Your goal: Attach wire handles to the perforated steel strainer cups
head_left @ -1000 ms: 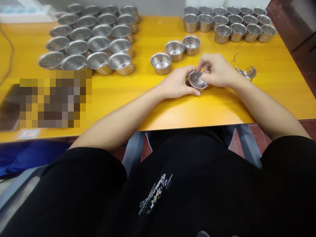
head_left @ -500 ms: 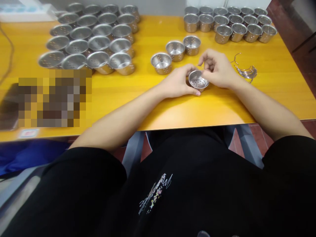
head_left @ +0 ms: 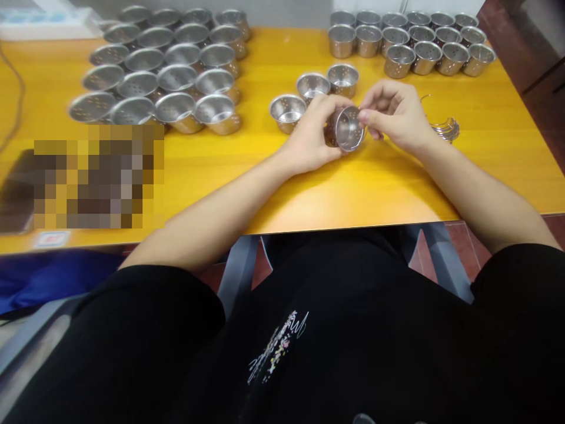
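My left hand (head_left: 315,132) is wrapped round the side of a perforated metal cup (head_left: 349,131). The cup is tilted, its open mouth turned towards me and to the right. At the cup's right rim, my right hand (head_left: 391,115) pinches a thin wire handle with thumb and forefinger; most of the wire is hidden by the fingers. A pile of curved wire handles (head_left: 448,129) lies just right of my right hand, partly behind the wrist. Three similar cups stand behind my left hand, the nearest cup (head_left: 286,112) at its left.
Rows of perforated cups (head_left: 176,112) fill the back left of the yellow table (head_left: 300,206). Another group of cups (head_left: 426,56) stands at the back right. A dark flat object (head_left: 17,188) and a blurred-out patch are at the left. A white box (head_left: 48,20) sits at the far left.
The cup has tipped from nearly upright onto its side, mouth towards my right hand. My right hand has shifted slightly and its fingers have closed at the rim.
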Demonstrator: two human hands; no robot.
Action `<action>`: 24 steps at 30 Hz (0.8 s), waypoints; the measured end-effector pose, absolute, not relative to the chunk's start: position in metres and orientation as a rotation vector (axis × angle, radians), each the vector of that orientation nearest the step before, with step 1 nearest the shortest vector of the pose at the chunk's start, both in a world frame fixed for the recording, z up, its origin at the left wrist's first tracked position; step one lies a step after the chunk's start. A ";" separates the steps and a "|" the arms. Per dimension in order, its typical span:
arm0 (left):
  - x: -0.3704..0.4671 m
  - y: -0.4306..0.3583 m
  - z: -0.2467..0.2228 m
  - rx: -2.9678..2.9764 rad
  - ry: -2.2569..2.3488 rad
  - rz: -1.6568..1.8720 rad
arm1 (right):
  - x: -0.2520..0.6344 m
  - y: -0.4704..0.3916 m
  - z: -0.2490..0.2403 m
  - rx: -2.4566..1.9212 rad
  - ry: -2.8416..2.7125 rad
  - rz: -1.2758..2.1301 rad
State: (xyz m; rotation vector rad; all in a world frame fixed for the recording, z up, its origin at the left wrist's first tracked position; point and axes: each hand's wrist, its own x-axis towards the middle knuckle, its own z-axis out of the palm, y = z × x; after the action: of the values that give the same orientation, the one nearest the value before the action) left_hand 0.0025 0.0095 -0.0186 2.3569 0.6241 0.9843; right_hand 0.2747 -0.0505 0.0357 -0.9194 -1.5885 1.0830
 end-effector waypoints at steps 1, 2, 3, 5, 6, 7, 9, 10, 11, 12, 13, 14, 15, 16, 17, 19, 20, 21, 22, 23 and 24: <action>0.002 0.008 -0.017 2.363 0.634 1.007 | 0.275 -0.051 0.036 -0.908 -1.578 1.119; 0.001 0.007 -0.016 2.366 0.641 1.030 | 0.274 -0.052 0.035 -0.901 -1.566 1.153; 0.001 0.006 -0.015 2.364 0.645 1.051 | 0.274 -0.052 0.034 -0.896 -1.556 1.190; 0.001 0.003 -0.013 2.352 0.644 1.050 | 0.273 -0.051 0.031 -0.879 -1.542 1.271; 0.001 0.002 -0.013 2.346 0.640 1.026 | 0.274 -0.051 0.030 -0.870 -1.540 1.315; 0.002 0.000 -0.011 2.338 0.636 0.998 | 0.274 -0.051 0.028 -0.863 -1.542 1.360; 0.002 -0.003 -0.008 2.315 0.640 0.961 | 0.277 -0.051 0.026 -0.855 -1.558 1.439; 0.003 -0.006 -0.006 2.299 0.646 0.961 | 0.278 -0.052 0.025 -0.849 -1.573 1.474; 0.003 -0.008 -0.004 2.280 0.652 0.976 | 0.280 -0.053 0.025 -0.832 -1.590 1.515; 0.003 -0.010 -0.002 2.267 0.656 0.994 | 0.281 -0.054 0.024 -0.805 -1.611 1.558; 0.003 -0.011 0.000 2.262 0.657 1.006 | 0.281 -0.054 0.024 -0.770 -1.637 1.601; 0.004 -0.013 0.002 2.266 0.655 1.011 | 0.282 -0.055 0.024 -0.729 -1.667 1.639; 0.004 -0.014 0.004 2.276 0.654 1.011 | 0.282 -0.055 0.023 -0.690 -1.698 1.671; 0.004 -0.015 0.006 2.287 0.653 1.006 | 0.282 -0.055 0.022 -0.657 -1.727 1.694; 0.004 -0.016 0.007 2.299 0.651 0.996 | 0.281 -0.055 0.022 -0.632 -1.750 1.706; 0.005 -0.016 0.008 2.326 0.644 0.978 | 0.280 -0.054 0.021 -0.596 -1.784 1.714; 0.006 -0.016 0.008 2.340 0.637 0.971 | 0.279 -0.054 0.020 -0.584 -1.794 1.712; 0.007 -0.016 0.008 2.354 0.626 0.964 | 0.279 -0.053 0.021 -0.577 -1.801 1.708; 0.008 -0.016 0.008 2.365 0.613 0.958 | 0.278 -0.053 0.021 -0.574 -1.805 1.702; 0.008 -0.016 0.008 2.372 0.597 0.954 | 0.278 -0.053 0.022 -0.573 -1.807 1.698; 0.009 -0.016 0.007 2.376 0.580 0.953 | 0.277 -0.054 0.022 -0.575 -1.806 1.696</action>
State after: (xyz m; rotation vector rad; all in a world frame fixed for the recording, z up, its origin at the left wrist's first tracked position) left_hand 0.0086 -0.0160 0.0074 2.3757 0.5805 0.9533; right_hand 0.2772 -0.0538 0.0224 -0.5754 -1.8062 1.6961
